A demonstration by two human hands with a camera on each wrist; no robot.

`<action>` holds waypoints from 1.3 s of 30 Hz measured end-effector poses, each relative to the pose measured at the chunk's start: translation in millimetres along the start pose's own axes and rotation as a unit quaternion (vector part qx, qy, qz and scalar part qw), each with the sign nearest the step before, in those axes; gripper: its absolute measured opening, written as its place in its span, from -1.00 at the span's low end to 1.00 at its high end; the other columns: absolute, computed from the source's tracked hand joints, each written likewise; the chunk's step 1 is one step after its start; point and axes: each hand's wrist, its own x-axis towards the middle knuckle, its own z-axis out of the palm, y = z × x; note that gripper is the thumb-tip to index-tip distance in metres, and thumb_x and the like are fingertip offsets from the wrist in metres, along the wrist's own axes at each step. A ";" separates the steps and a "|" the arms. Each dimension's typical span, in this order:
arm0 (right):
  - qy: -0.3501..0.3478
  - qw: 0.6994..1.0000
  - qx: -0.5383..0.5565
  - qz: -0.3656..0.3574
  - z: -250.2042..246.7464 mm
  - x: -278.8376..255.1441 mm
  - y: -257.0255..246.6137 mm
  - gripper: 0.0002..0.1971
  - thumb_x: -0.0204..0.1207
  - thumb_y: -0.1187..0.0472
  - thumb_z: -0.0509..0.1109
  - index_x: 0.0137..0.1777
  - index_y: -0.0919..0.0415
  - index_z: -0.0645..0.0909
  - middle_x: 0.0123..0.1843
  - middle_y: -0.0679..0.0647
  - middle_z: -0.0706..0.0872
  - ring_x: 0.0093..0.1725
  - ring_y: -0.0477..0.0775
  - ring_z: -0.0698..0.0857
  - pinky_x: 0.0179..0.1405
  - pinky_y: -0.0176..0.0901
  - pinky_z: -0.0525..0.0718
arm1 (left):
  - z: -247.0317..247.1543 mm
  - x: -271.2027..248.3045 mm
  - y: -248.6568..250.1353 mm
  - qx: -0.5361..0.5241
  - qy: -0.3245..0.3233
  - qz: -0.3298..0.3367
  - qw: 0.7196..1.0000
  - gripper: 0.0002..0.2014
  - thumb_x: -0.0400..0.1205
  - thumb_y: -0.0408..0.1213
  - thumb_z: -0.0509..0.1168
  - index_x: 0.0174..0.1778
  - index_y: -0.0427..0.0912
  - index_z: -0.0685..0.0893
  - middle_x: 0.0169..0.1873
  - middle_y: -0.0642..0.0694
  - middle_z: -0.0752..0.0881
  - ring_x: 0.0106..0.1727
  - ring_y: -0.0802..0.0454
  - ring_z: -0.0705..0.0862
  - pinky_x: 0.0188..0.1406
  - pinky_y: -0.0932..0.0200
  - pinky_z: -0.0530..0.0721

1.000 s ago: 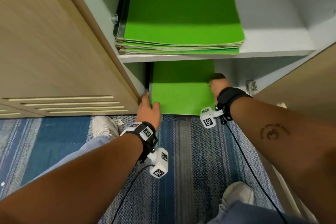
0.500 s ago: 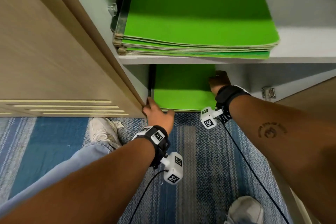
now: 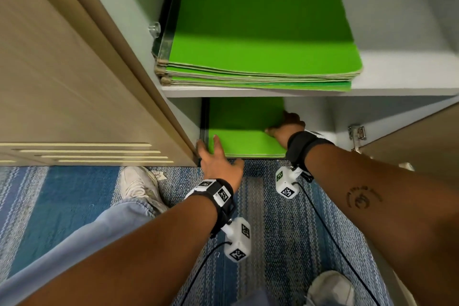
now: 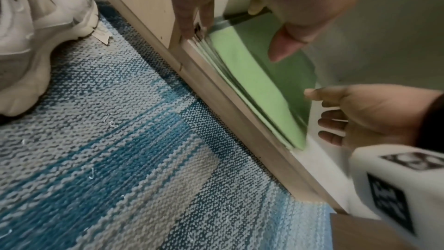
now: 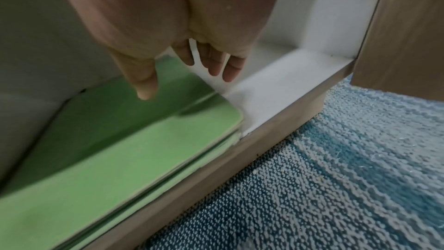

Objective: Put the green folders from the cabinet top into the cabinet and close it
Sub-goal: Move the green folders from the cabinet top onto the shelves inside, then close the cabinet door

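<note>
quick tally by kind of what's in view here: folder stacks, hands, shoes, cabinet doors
green folder stacks: 2, upper shelf stack and bottom shelf stack
hands: 2, left hand and right hand
white shoes: 2, left shoe and right shoe
open cabinet doors: 2, left door and right door
total: 8

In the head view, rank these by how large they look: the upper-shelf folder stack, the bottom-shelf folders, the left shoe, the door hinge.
1. Upper-shelf folder stack, though it sits nearer the camera.
2. Bottom-shelf folders, partly hidden by the shelf above.
3. Left shoe, partly covered by the trouser leg.
4. Door hinge, clearly smallest.
</note>
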 end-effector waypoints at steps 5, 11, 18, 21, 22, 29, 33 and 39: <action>0.061 0.995 0.070 -0.038 -33.1 -59.0 2.6 -0.37 0.50 -0.01 0.45 0.48 0.33 0.44 0.41 0.36 0.55 0.41 0.37 0.51 0.43 0.08 0.48 | -27.7 -24.1 28.5 -0.001 -0.027 0.015 1.000 -0.23 0.53 -0.05 0.33 0.65 0.00 0.17 0.61 -0.12 0.06 0.61 -0.20 0.17 0.56 -0.11 0.31; 0.073 0.987 0.125 -0.070 -84.9 -142.6 -11.5 -0.41 0.56 0.09 0.38 0.51 0.36 0.40 0.49 0.32 0.48 0.45 0.30 0.52 0.44 -0.07 0.44 | -69.0 -72.9 73.5 -0.042 -0.050 0.106 0.992 -0.28 0.57 -0.17 0.31 0.65 -0.12 0.20 0.57 -0.10 0.23 0.55 -0.08 0.34 0.51 0.11 0.30; 0.147 0.968 0.129 -0.159 -157.3 -248.4 -38.0 -0.54 0.56 0.15 0.39 0.41 0.33 0.52 0.42 0.27 0.56 0.37 0.25 0.57 0.39 -0.11 0.46 | -145.6 -137.1 125.7 -0.056 -0.013 0.217 0.975 -0.29 0.57 -0.19 0.33 0.65 -0.11 0.22 0.56 -0.13 0.31 0.53 -0.04 0.38 0.46 0.20 0.29; 0.191 0.958 0.113 -0.184 -190.6 -291.4 -40.3 -0.50 0.55 0.15 0.39 0.45 0.33 0.49 0.44 0.28 0.55 0.45 0.23 0.51 0.46 -0.14 0.38 | -178.4 -163.8 144.3 -0.068 0.004 0.248 0.966 -0.31 0.60 -0.18 0.30 0.65 -0.11 0.20 0.63 -0.11 0.23 0.63 0.00 0.23 0.52 0.27 0.14; 0.210 0.954 0.105 -0.186 -201.7 -305.6 -40.0 -0.49 0.54 0.13 0.40 0.45 0.31 0.49 0.44 0.26 0.55 0.45 0.23 0.51 0.48 -0.09 0.40 | -189.2 -172.9 149.5 -0.072 0.016 0.258 0.963 -0.31 0.61 -0.18 0.30 0.65 -0.10 0.20 0.63 -0.09 0.23 0.64 0.02 0.21 0.51 0.30 0.12; 0.303 0.944 0.008 -0.128 -271.2 -390.7 -31.6 -0.43 0.50 0.01 0.35 0.50 0.14 0.42 0.50 0.13 0.48 0.46 0.25 0.46 0.41 0.07 0.43 | -248.9 -218.5 171.7 -0.090 0.055 0.301 0.948 -0.30 0.57 -0.21 0.33 0.64 -0.09 0.24 0.59 -0.12 0.30 0.57 -0.04 0.35 0.51 0.19 0.25; 0.325 0.941 -0.018 -0.094 -300.3 -430.7 -25.0 -0.40 0.48 0.01 0.34 0.52 0.14 0.39 0.53 0.14 0.42 0.52 0.27 0.38 0.43 0.10 0.40 | -269.8 -241.0 182.1 -0.096 0.060 0.318 0.941 -0.31 0.59 -0.17 0.31 0.65 -0.06 0.23 0.60 -0.08 0.27 0.55 -0.04 0.38 0.46 0.16 0.32; 0.383 0.914 -0.124 -0.043 -340.5 -473.9 -11.0 -0.40 0.43 -0.05 0.31 0.48 0.08 0.42 0.54 0.11 0.42 0.51 0.23 0.39 0.53 0.17 0.26 | -293.1 -262.2 198.9 -0.115 0.042 0.350 0.929 -0.29 0.58 -0.14 0.32 0.65 -0.04 0.21 0.61 -0.10 0.25 0.56 -0.07 0.37 0.49 0.07 0.32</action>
